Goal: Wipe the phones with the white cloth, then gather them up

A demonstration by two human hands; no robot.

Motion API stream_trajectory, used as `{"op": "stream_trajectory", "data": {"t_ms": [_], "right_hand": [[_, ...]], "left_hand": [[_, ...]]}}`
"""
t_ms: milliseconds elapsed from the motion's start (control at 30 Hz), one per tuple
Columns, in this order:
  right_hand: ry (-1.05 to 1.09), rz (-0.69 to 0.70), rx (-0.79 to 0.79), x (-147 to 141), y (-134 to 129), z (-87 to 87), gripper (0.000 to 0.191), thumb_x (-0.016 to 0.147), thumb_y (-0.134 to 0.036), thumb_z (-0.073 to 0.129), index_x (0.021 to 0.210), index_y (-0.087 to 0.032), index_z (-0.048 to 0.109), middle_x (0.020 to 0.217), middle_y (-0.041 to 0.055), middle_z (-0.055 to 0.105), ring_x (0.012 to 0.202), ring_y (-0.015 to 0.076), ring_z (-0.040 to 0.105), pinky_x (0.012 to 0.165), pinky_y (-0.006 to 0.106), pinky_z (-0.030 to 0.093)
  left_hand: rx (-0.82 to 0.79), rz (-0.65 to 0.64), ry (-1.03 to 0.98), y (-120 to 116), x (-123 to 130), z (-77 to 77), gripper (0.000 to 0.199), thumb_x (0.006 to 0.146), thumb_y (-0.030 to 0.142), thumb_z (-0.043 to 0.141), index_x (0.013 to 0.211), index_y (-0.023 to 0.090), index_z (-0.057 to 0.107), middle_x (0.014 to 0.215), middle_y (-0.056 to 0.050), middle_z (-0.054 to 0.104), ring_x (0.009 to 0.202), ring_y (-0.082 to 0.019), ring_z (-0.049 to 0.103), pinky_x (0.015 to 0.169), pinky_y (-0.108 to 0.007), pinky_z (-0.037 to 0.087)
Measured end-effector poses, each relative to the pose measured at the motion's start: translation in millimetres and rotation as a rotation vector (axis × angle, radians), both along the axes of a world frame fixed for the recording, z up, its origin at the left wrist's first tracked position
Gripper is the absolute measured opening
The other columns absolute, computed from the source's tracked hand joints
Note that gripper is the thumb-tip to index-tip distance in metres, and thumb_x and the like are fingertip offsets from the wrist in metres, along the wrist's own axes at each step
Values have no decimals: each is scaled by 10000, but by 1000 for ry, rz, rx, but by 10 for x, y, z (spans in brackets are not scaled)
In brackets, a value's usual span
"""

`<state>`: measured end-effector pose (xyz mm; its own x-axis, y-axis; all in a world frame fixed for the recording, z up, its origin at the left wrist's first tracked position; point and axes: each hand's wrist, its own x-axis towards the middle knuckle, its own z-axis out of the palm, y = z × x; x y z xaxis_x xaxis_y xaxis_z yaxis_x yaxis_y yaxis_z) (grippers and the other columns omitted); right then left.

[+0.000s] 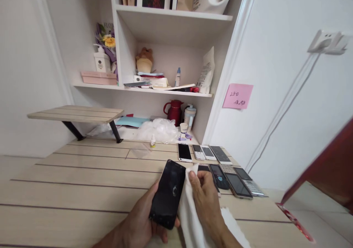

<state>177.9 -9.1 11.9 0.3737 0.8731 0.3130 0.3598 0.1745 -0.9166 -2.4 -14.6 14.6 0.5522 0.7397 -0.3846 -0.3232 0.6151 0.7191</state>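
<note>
My left hand (pixel 139 213) holds a black smartphone (pixel 167 194) tilted up above the table, with its dark screen facing me. My right hand (pixel 206 200) pinches a white cloth (pixel 191 215), which lies against the phone's right edge. Part of the cloth hangs down to the table below my wrist. Just beyond my right hand, several other phones (pixel 237 185) lie in rows on the light wood-plank table (pixel 82 193). My right hand partly hides the nearest of them.
A white shelf unit (pixel 171 92) at the back holds a red thermos (pixel 173 112), a crumpled plastic bag (pixel 158 130) and assorted small items. A low wooden stand (pixel 75 114) sits at the left. A red-edged panel (pixel 317 163) juts in at the right.
</note>
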Motion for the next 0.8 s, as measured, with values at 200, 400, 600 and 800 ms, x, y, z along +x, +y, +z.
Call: {"op": "stream_trajectory", "data": {"t_ms": [200, 400, 600, 800], "right_hand": [[-133, -107, 138, 7, 4, -33, 352, 898, -534, 554, 796, -198, 550, 637, -36, 538, 577, 151, 497, 569, 263, 397], [-429, 102, 467, -63, 5, -166, 138, 966, -274, 503, 934, -196, 612, 921, 59, 595, 882, 197, 579, 800, 322, 460], [-588, 474, 396, -230, -160, -183, 251, 954, -160, 442, 1156, -211, 583, 963, 71, 551, 820, 175, 586, 716, 288, 498], [-783, 659, 378, -240, -238, -41, 190, 928, -199, 502, 1072, -216, 625, 854, 45, 539, 735, 163, 561, 626, 260, 462]], "left_hand": [[32, -7, -135, -5, 49, -54, 698, 855, 701, 386, 1111, 110, 655, 876, -138, 720, 673, -254, 715, 357, -238, 496], [1, -10, -47, -25, 84, -86, 656, 868, 650, 436, 1036, 64, 680, 725, -150, 723, 603, -229, 702, 358, -228, 506], [-32, 126, -95, 47, 23, -102, 480, 857, 568, 538, 851, 111, 688, 567, -41, 662, 430, -158, 611, 336, -232, 488], [-59, 123, -86, 57, -36, -57, 520, 844, 598, 528, 670, 122, 647, 508, -34, 621, 376, -130, 568, 301, -192, 407]]}}
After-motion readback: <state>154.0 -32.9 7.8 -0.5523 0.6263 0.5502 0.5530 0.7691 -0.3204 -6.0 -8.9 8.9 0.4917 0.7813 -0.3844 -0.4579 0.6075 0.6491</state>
